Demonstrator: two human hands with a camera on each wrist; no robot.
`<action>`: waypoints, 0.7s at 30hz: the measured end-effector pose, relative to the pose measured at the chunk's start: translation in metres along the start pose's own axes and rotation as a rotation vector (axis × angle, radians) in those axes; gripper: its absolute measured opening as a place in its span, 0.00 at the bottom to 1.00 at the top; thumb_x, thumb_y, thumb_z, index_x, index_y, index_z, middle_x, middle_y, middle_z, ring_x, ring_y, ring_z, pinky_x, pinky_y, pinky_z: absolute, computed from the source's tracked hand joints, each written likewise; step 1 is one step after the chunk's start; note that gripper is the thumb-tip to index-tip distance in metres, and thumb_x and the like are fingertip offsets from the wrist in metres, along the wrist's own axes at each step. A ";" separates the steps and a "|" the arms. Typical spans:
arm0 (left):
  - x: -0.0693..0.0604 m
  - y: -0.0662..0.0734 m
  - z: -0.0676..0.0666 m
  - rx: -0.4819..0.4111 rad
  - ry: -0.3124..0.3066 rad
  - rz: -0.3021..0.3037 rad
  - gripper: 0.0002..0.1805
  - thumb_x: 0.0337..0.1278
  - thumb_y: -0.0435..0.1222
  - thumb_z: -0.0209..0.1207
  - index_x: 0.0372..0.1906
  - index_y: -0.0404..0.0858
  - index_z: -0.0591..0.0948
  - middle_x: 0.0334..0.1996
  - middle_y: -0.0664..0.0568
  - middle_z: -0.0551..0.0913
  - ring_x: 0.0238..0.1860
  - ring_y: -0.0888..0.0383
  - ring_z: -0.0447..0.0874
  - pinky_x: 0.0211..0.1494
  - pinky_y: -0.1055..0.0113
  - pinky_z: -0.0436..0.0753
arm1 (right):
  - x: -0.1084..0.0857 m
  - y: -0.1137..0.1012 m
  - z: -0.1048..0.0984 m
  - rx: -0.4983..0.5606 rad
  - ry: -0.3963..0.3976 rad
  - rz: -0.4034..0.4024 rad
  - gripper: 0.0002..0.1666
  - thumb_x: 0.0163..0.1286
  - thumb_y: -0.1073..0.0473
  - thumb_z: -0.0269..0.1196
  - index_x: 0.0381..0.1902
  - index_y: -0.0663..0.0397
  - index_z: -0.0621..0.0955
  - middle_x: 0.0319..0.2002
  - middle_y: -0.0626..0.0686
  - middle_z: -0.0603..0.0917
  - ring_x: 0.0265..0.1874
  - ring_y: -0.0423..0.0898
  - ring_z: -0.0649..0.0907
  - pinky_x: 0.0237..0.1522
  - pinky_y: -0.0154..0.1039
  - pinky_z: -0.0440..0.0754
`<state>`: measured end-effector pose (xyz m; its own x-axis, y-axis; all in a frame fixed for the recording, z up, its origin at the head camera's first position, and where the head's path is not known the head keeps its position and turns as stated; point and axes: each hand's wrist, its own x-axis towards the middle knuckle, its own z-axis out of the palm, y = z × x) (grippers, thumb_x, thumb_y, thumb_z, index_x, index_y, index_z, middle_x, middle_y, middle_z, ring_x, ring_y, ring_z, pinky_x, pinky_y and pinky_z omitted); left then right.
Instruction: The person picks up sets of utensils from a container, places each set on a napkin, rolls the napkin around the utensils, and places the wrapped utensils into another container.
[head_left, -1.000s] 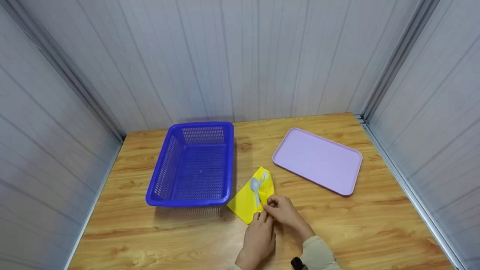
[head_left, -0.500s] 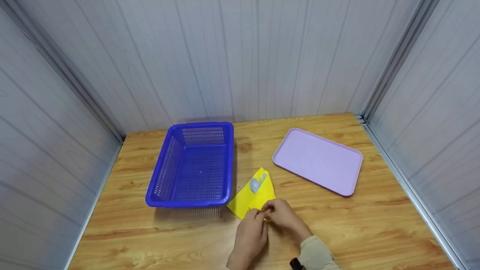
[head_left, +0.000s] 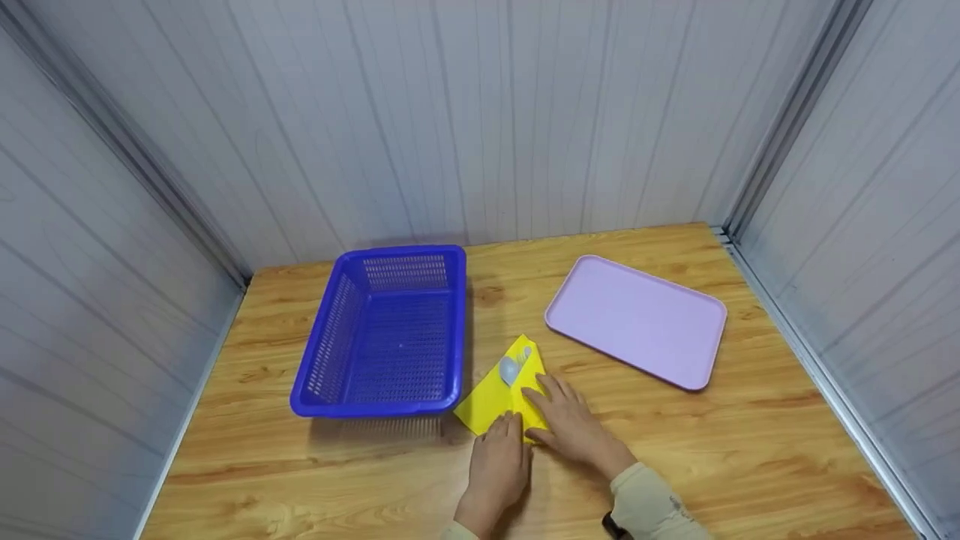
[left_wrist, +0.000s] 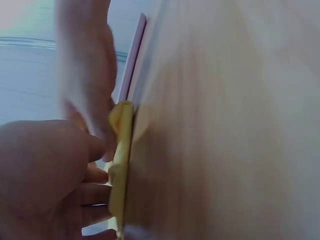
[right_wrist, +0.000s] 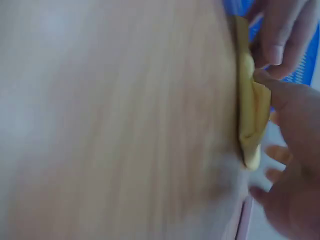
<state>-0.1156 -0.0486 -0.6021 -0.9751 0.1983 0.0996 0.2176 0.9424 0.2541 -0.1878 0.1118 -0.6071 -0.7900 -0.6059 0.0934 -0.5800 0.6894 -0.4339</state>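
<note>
A yellow napkin (head_left: pixel 484 405), folded over on its right side, lies on the wooden table. Out of the fold stick the bowl of a pale plastic spoon (head_left: pixel 509 370) and the tip of a fork (head_left: pixel 523 355); their handles are covered. The left hand (head_left: pixel 500 461) rests its straight fingertips on the napkin's near edge. With fingers spread, the right hand (head_left: pixel 574 427) presses on the folded right side. In the right wrist view the napkin (right_wrist: pixel 247 100) shows as a thick layered edge beside the right thumb. The left wrist view has the napkin (left_wrist: pixel 120 165) under the left fingertips.
A blue slotted basket (head_left: pixel 454 337) stands left of the napkin, its near right corner close to it. To the right at the back lies a flat pink tray (head_left: pixel 637 322). Panelled walls (head_left: pixel 480 120) enclose the table's back and sides.
The napkin's right side was folded over the spoon and fork handles. The right hand went from pinching the near edge to lying spread on the fold; the left fingers straightened onto the napkin.
</note>
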 end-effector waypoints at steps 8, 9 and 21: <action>0.009 -0.001 -0.007 -0.020 0.023 -0.004 0.11 0.67 0.37 0.55 0.47 0.35 0.75 0.39 0.46 0.81 0.43 0.49 0.80 0.40 0.51 0.80 | -0.001 0.014 0.005 -0.159 -0.101 -0.123 0.34 0.77 0.38 0.43 0.76 0.42 0.59 0.76 0.56 0.50 0.73 0.60 0.50 0.65 0.65 0.55; 0.012 -0.002 -0.007 -0.018 0.029 -0.012 0.09 0.66 0.36 0.56 0.46 0.35 0.75 0.36 0.47 0.82 0.40 0.49 0.80 0.38 0.52 0.80 | -0.001 0.014 0.006 -0.164 -0.107 -0.136 0.34 0.77 0.39 0.43 0.76 0.42 0.59 0.76 0.55 0.51 0.73 0.60 0.50 0.66 0.65 0.54; 0.040 -0.022 0.003 -0.058 0.153 -0.250 0.22 0.57 0.40 0.66 0.52 0.32 0.77 0.45 0.40 0.80 0.42 0.45 0.80 0.41 0.51 0.81 | 0.000 0.012 0.004 -0.204 -0.168 -0.171 0.31 0.79 0.42 0.38 0.77 0.37 0.56 0.76 0.51 0.51 0.74 0.56 0.52 0.66 0.65 0.54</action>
<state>-0.1593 -0.0609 -0.6063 -0.9818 -0.0850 0.1696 -0.0220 0.9390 0.3432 -0.1940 0.1184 -0.6161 -0.6436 -0.7653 -0.0075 -0.7429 0.6270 -0.2347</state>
